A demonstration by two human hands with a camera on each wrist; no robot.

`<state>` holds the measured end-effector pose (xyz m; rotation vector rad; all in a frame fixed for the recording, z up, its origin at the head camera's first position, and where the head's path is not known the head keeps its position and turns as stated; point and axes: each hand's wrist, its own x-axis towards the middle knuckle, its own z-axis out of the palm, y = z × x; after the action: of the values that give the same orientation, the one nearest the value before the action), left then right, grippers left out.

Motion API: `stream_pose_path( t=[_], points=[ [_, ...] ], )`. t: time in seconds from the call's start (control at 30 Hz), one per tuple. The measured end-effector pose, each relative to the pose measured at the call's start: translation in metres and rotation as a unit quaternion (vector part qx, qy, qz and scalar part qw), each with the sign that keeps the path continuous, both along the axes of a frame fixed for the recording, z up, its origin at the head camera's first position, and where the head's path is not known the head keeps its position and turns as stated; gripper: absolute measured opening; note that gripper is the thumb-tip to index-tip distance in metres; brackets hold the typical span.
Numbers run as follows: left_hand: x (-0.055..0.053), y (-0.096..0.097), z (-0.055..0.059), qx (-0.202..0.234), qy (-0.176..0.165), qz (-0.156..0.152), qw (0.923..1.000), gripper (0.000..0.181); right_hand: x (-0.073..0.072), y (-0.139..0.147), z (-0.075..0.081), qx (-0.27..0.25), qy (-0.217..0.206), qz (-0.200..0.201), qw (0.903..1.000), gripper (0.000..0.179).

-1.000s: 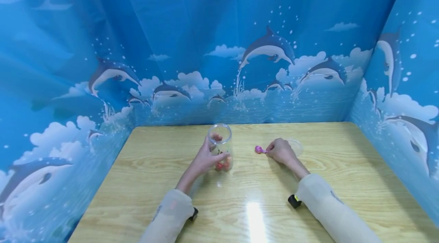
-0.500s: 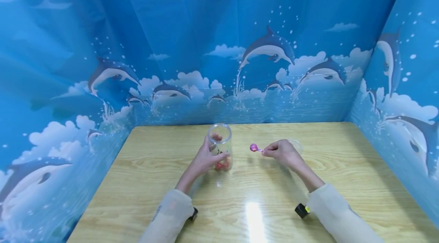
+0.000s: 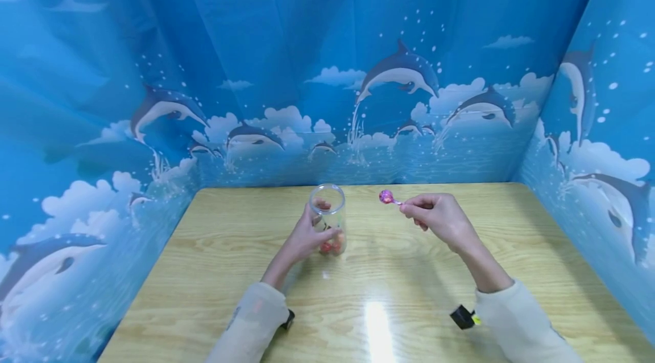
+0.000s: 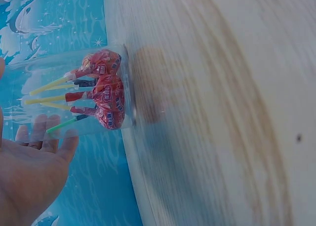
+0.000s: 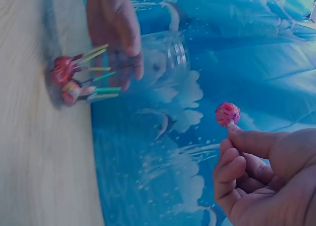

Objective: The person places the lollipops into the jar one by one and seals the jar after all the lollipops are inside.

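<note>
In the head view my left hand [image 3: 305, 238] holds a clear open-topped jar [image 3: 338, 219] upright on the table, thumb and fingers around its side. Several red-wrapped lollipops [image 4: 106, 90] stand heads down at the jar's bottom, with yellow and green sticks pointing up. To the right, my right hand [image 3: 444, 218] pinches the stick of a pink-wrapped lollipop [image 3: 386, 197] between thumb and fingertips. That lollipop is raised above the table, apart from the jar, its head pointing left. Its stick is mostly hidden by the fingers in the right wrist view.
The light wood-grain table [image 3: 245, 215] reaches back to a blue curtain [image 3: 307, 67] printed with dolphins, which also encloses both sides. A black wrist camera [image 3: 463, 317] hangs beside the right sleeve, and another [image 3: 288, 319] is by the left sleeve.
My right hand has lifted the pink-wrapped lollipop off the table and raised it. The clear round lid seen earlier near that hand is now hidden. My left hand and the jar stay put.
</note>
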<state>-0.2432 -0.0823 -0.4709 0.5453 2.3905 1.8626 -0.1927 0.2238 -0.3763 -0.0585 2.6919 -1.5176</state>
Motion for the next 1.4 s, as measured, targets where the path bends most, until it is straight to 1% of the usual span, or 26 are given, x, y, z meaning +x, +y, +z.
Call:
stream_pose_path(
  t=[0.13,0.23,0.33,0.47,0.6,0.77,0.83,0.97,1.2,1.4],
  points=[
    [0.000,0.000,0.000,0.002,0.001,0.000,1.0000,0.067,0.003,-0.006,0.009,-0.028,0.005,-0.003,0.9996,0.030],
    [0.000,0.000,0.001,0.001,0.001,0.000,1.0000,0.068,0.001,-0.013,0.013,-0.084,-0.002,0.002,0.9964,0.029],
    [0.000,0.000,0.000,-0.002,0.001,0.001,1.0000,0.069,-0.003,-0.020,0.014,-0.148,-0.008,0.007,0.9889,0.029],
    [0.000,0.000,-0.001,-0.001,0.004,-0.001,1.0000,0.071,-0.009,-0.030,0.013,-0.211,-0.007,0.008,0.9774,0.029],
    [-0.001,0.000,-0.001,0.001,0.005,-0.001,1.0000,0.069,-0.014,-0.040,0.012,-0.259,-0.003,0.010,0.9658,0.028],
    [-0.001,0.001,-0.001,0.006,0.007,-0.002,1.0000,0.068,-0.021,-0.053,0.012,-0.301,-0.009,0.013,0.9536,0.025],
    [0.000,0.000,0.000,0.006,0.007,-0.001,1.0000,0.067,-0.024,-0.059,0.013,-0.308,-0.014,0.017,0.9513,0.025],
    [0.000,0.000,-0.001,0.004,0.011,0.001,0.9999,0.065,-0.030,-0.071,0.014,-0.304,-0.017,0.027,0.9522,0.026],
    [-0.002,0.000,-0.003,-0.009,0.020,0.002,0.9998,0.066,-0.038,-0.087,0.010,-0.277,-0.015,0.037,0.9602,0.022],
    [-0.002,0.000,-0.004,-0.002,0.025,0.000,0.9997,0.065,-0.044,-0.093,0.006,-0.250,-0.016,0.041,0.9673,0.022]
  ],
)
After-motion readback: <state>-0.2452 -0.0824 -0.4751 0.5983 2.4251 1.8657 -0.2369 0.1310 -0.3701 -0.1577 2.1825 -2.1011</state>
